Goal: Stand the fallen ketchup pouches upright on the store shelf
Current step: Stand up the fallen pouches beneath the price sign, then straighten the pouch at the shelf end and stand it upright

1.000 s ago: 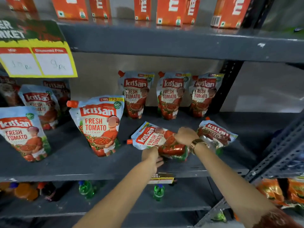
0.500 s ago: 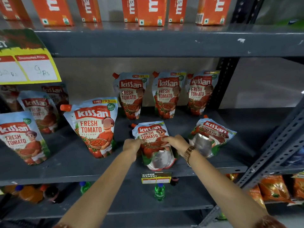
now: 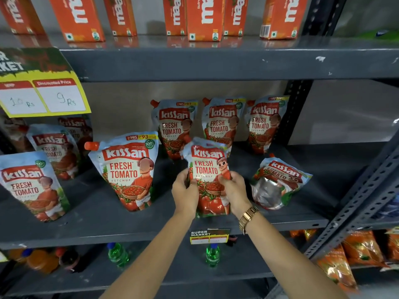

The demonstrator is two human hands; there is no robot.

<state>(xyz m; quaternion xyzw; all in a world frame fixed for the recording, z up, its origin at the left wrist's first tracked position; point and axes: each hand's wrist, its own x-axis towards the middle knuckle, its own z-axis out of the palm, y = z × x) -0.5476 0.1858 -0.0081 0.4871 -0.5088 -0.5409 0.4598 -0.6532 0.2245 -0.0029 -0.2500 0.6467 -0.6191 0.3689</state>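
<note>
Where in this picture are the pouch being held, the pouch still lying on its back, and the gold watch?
held pouch [image 3: 206,167]: head view, on its printed front label.
fallen pouch [image 3: 280,182]: head view, on its tilted front, right of the hands.
gold watch [image 3: 248,216]: head view, on the band at the right wrist.

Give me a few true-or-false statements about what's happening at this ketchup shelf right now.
1. Both hands hold one ketchup pouch. True: left hand and right hand grip its sides.
2. The held pouch lies flat. False: it stands upright.
3. A fallen pouch lies to its right. True.
4. The watch is on the left wrist. False: the right wrist.
5. The cartons above are blue. False: orange.
</note>
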